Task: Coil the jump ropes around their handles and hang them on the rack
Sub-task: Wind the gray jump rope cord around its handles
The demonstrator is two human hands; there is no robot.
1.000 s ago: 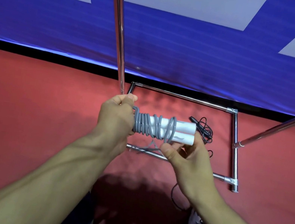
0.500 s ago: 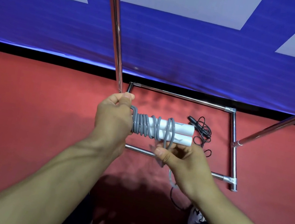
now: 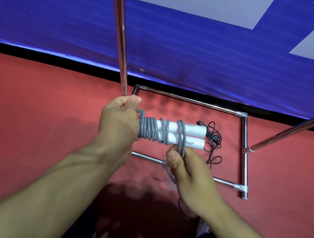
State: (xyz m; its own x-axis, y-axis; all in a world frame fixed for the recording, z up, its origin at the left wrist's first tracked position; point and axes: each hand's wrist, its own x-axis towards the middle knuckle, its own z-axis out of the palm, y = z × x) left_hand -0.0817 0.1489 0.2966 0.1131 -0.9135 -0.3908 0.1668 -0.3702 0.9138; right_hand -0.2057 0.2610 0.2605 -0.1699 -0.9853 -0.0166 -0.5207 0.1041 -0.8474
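I saw left hand (image 3: 119,120) gripping handles (image 3: 180,136) | right hand (image 3: 187,170) pinched rope (image 3: 181,144) (grey, half-coiled) below them | all held over rack (image 3: 243,153) base.

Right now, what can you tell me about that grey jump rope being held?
The jump rope has two white handles lying side by side, level, with a smooth, rubbery-looking grey cord coiled round them, tight at the left and looser toward the middle. The right ends of the handles are still bare. The left hand grips the wrapped left end; the right hand pinches the cord just below the handles, and a blurred loose tail hangs beneath. It is held above the rack base.
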